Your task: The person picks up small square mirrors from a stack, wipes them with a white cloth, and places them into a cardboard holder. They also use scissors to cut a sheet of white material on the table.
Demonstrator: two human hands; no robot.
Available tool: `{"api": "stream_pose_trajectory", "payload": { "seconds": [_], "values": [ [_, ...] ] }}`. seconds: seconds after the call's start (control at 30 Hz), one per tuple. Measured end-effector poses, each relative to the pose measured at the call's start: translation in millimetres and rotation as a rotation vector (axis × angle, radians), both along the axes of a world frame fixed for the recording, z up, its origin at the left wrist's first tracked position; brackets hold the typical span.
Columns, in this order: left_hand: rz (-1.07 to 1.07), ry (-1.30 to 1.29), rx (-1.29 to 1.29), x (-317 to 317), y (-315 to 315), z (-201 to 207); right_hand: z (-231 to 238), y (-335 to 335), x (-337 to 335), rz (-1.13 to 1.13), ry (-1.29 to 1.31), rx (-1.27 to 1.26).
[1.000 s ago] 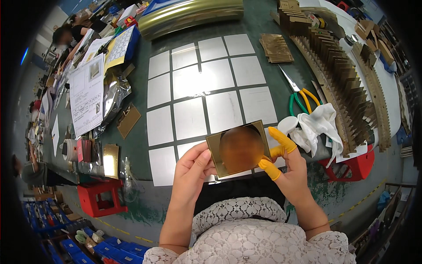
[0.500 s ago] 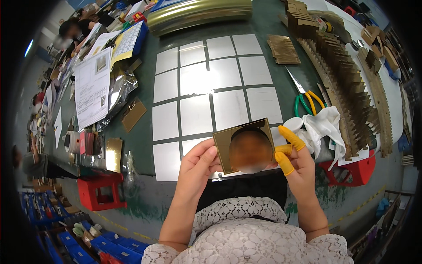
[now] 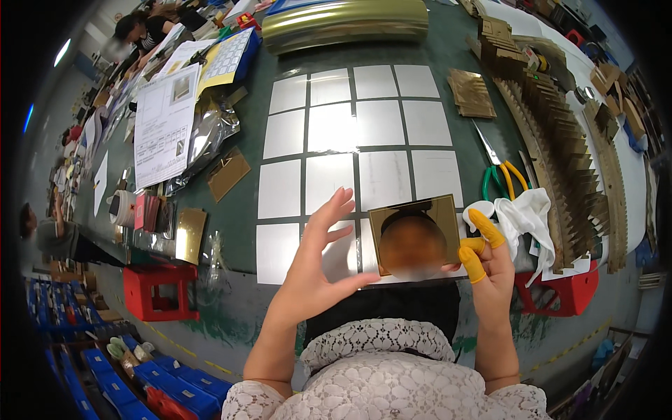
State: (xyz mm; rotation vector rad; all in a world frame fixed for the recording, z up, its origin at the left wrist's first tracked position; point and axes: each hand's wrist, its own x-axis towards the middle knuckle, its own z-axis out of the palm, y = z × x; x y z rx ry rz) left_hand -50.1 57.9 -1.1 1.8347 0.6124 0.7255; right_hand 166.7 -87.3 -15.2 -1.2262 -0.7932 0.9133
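Observation:
A gold-tinted mirror plate point(image 3: 414, 238), rectangular and shiny, is held up over the near edge of the table. My right hand point(image 3: 490, 266), with yellow finger cots on several fingers, pinches the plate at its right edge. Off the plate's left side, my left hand point(image 3: 311, 276) is open with its fingers apart; its thumb tip is close to the lower left corner. Beneath and beyond them lies a grid of silvery-white square sheets point(image 3: 329, 133) on the green tabletop point(image 3: 252, 238). Part of the grid is hidden behind the plate and my hands.
Scissors point(image 3: 498, 164) with green and yellow handles and a white cloth point(image 3: 526, 213) lie right. Beyond are stacked gold plates point(image 3: 472, 93) and long rows of upright brown pieces point(image 3: 549, 140). A gold roll point(image 3: 346, 26) spans the back. Papers point(image 3: 164, 126) lie left. Red stools point(image 3: 159, 290) flank the table.
My left hand has let go of the plate's left edge and spread its fingers. The right hand still holds the plate. The whole view has shifted slightly.

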Motion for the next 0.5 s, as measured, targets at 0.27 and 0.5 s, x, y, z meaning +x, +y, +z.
{"api": "stream_pose_trajectory", "payload": {
  "seconds": [0.27, 0.5],
  "values": [
    [-0.059, 0.04, 0.197, 7.4, -3.6, -1.2, 0.2, 2.7, -0.4, 0.006, -0.008, 0.01],
    [-0.041, 0.021, 0.253, 6.1, -5.1, -1.7, -3.4, 2.8, -0.2, 0.023, -0.032, 0.019]
  ]
}}
